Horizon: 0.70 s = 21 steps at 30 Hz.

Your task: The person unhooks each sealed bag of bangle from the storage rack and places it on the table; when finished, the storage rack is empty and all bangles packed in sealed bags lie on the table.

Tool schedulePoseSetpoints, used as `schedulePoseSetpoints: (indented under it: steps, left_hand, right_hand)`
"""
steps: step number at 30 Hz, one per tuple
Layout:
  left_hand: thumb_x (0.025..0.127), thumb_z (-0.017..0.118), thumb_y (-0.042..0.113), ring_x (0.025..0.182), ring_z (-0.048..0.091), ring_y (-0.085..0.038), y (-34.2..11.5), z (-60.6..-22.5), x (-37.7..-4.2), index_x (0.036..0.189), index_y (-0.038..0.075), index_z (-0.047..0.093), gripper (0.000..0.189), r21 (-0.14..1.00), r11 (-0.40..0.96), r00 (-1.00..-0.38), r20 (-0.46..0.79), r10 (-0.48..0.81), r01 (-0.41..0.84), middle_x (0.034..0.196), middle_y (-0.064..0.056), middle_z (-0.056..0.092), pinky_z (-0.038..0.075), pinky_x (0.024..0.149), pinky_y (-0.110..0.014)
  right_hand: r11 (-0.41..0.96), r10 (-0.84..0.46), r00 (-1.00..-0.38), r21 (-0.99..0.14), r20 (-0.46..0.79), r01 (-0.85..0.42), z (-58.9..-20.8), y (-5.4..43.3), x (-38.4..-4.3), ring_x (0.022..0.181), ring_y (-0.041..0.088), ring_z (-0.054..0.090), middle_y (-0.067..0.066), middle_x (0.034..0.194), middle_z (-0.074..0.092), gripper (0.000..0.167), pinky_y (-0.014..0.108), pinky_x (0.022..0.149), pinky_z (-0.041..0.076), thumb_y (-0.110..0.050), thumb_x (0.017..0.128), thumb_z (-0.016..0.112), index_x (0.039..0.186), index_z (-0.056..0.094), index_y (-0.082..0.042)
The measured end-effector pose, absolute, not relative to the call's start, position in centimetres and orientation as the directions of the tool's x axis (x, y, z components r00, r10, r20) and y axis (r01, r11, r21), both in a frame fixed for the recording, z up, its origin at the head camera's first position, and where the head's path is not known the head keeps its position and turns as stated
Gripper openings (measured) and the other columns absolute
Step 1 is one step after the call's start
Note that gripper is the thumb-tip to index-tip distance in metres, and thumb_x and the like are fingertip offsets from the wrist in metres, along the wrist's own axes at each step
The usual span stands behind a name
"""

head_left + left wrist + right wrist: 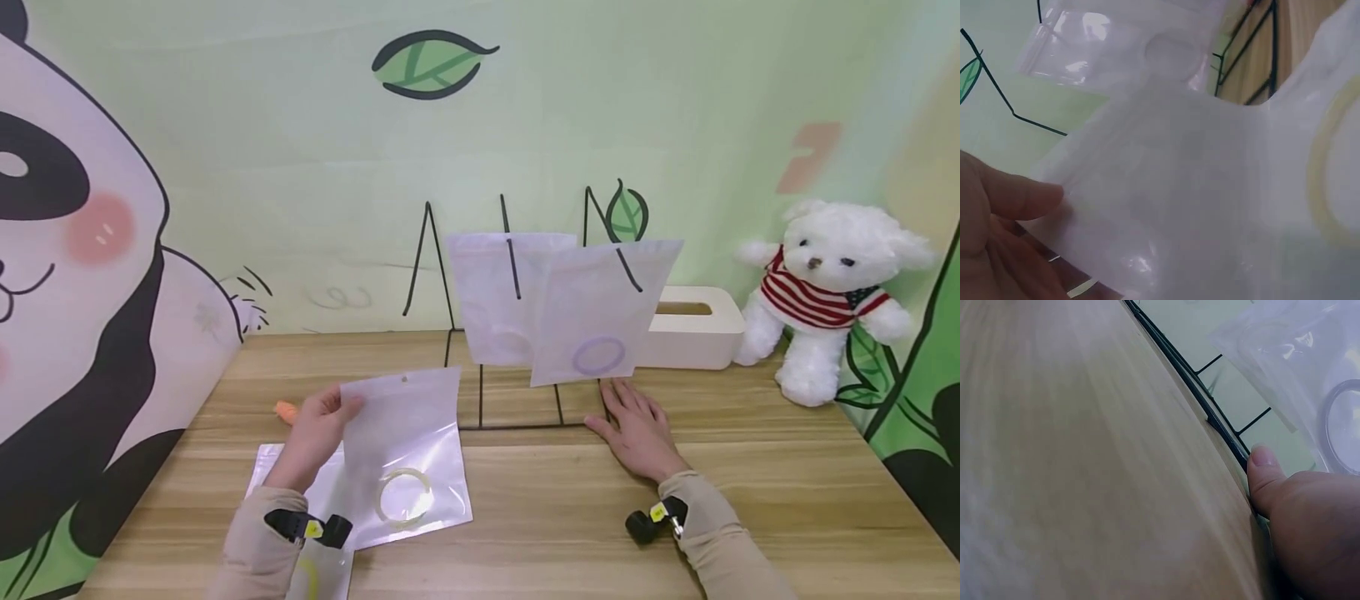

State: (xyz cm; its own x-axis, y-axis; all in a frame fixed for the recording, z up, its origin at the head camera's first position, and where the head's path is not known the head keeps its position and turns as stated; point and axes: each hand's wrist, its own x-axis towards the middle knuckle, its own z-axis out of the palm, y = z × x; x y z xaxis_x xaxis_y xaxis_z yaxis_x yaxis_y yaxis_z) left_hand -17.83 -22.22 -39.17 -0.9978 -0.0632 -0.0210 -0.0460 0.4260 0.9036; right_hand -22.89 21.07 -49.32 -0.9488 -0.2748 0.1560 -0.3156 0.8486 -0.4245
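Note:
My left hand (318, 429) pinches the upper left edge of a whitish plastic bag (397, 417), thumb in front. A yellow ring (384, 504) shows through its lower part, and a small hole sits near its top. Beyond stands a black wire rack (517, 427) with upward prongs. From it hang two more bags, the left bag (491, 283) with a faint ring and the right bag (592, 292) with a purple ring (576, 358). My right hand (637, 425) rests on the rack's right base corner, fingers extended. Its thumb (1266, 478) touches the base wire in the right wrist view.
Under my left forearm another bag (326, 479) lies on the wooden table (540, 517). A small orange object (286, 412) is beside the left hand. Behind the rack stands a white tissue box (693, 342), with a white teddy bear (825, 292) to its right.

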Motion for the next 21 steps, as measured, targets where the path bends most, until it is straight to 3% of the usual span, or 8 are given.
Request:
schedulePoseSetpoints:
  steps: [4,7,10,14,21]
  left_hand:
    - [0.101,0.051,0.013,0.114,0.054,-0.031,-22.4,-39.6,-17.3,0.119,-0.004,0.06,0.026,0.854,0.518,-0.998,-0.061,0.016,-0.044,0.12,-0.02,0.061,0.043,0.099,-0.051]
    - [0.1,0.051,0.012,0.115,0.053,-0.031,-22.4,-40.1,-17.0,0.116,-0.003,0.06,0.024,0.83,0.557,-0.996,-0.073,0.058,-0.028,0.12,-0.02,0.061,0.042,0.099,-0.054]
    - [0.099,0.053,0.01,0.095,0.055,-0.024,-22.3,-40.7,-16.7,0.105,-0.003,0.061,0.017,0.819,0.574,-0.994,-0.078,0.081,-0.017,0.1,-0.015,0.062,0.048,0.084,-0.042]
    - [0.097,0.055,0.007,0.08,0.049,-0.019,-22.2,-41.4,-16.4,0.096,-0.004,0.06,0.013,0.811,0.585,-0.993,-0.082,0.09,-0.014,0.084,-0.01,0.057,0.043,0.069,-0.033]
    - [0.096,0.056,0.009,0.097,0.058,-0.022,-22.5,-42.7,-16.0,0.105,-0.003,0.062,0.016,0.782,0.623,-0.993,-0.057,0.107,0.022,0.102,-0.013,0.066,0.049,0.086,-0.042]
  right_hand:
    - [0.85,-0.272,-0.951,-0.426,0.149,-0.309,-49.3,21.0,-22.9,0.143,0.04,0.018,0.024,0.156,0.022,0.071,0.06,0.11,0.013,-0.048,0.1,0.045,0.15,0.028,0.0]
    - [0.852,-0.27,-0.952,-0.425,0.148,-0.307,-49.3,21.0,-22.8,0.143,0.04,0.018,0.024,0.156,0.023,0.071,0.061,0.11,0.014,-0.047,0.1,0.046,0.15,0.029,0.0]
    - [0.851,-0.272,-0.95,-0.423,0.152,-0.311,-49.3,21.0,-22.9,0.143,0.04,0.018,0.024,0.155,0.023,0.071,0.061,0.11,0.014,-0.047,0.1,0.046,0.15,0.029,0.001]
    - [0.85,-0.277,-0.948,-0.421,0.156,-0.318,-49.3,21.0,-22.9,0.143,0.04,0.018,0.024,0.156,0.022,0.071,0.061,0.11,0.014,-0.047,0.1,0.046,0.15,0.029,0.0]
    - [0.851,-0.272,-0.949,-0.421,0.159,-0.314,-49.3,21.0,-22.9,0.144,0.039,0.018,0.024,0.155,0.023,0.07,0.061,0.11,0.014,-0.045,0.1,0.048,0.15,0.029,0.0]
